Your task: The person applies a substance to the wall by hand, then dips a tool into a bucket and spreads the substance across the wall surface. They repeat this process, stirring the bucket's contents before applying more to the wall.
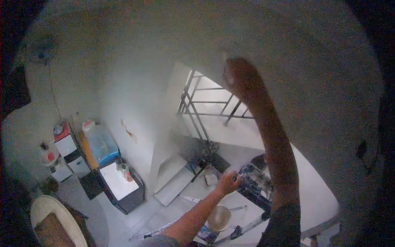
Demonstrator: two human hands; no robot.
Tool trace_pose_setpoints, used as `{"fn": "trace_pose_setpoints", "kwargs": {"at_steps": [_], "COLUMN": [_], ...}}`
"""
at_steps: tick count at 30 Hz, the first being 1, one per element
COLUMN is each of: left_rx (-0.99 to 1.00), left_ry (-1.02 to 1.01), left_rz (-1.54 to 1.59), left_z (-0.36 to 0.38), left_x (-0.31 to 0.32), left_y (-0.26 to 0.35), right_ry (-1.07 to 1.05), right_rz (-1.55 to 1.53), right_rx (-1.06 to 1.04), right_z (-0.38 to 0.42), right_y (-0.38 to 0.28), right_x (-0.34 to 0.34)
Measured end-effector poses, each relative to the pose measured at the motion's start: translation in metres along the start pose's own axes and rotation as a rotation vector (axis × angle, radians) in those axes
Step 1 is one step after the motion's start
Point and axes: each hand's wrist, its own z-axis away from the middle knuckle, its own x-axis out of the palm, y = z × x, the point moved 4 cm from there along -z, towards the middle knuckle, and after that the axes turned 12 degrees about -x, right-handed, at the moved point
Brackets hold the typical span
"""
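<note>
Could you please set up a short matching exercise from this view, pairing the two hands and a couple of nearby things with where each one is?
Things:
1. right hand
2. left hand
3. metal bowl
4. railing

Places:
a. below the left forearm, on the platform
b. raised high, pressed to the pale ceiling surface
c. beside the stairs, left of the raised arm
d. stretched out low, above the cluttered platform

Pairs: 1-b, 2-d, 3-a, 4-c
</note>
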Motion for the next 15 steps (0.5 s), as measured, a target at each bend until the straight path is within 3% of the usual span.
{"fn": "trace_pose_setpoints", "kwargs": {"at_steps": [3,4,5,8,10,11,13,15], "left_rx": [-0.044,-0.065,-0.086,-0.006,-0.021,-0.038,-0.003,0.023], "left_ry": [-0.044,-0.050,-0.056,0.005,-0.030,-0.066,-0.022,0.013], "left_rz": [0.039,0.019,-0.001,-0.060,0.042,0.144,0.096,0.049], "left_z": [-0.002,-0.001,0.000,0.002,0.003,0.005,0.003,0.005], "left_x": [0.004,0.002,0.000,-0.010,-0.011,-0.007,-0.009,-0.008], "left_y": [-0.008,-0.006,-0.004,0.009,0.010,0.009,0.010,0.009], "right_ry": [-0.494,-0.596,-0.600,-0.532,-0.180,-0.180,0.013,-0.085], "right_rz": [0.007,-0.316,-0.121,-0.240,-0.117,-0.114,0.030,-0.034], "right_rx": [-0.132,-0.003,-0.269,-0.133,-0.085,-0.085,0.073,0.183], "right_z": [0.002,-0.003,0.003,-0.008,-0.018,-0.018,-0.024,-0.015], "right_y": [-0.051,-0.066,-0.075,-0.071,-0.057,-0.053,-0.037,-0.035], "right_x": [0.039,0.024,0.044,0.026,0.005,0.002,-0.004,0.018]}}
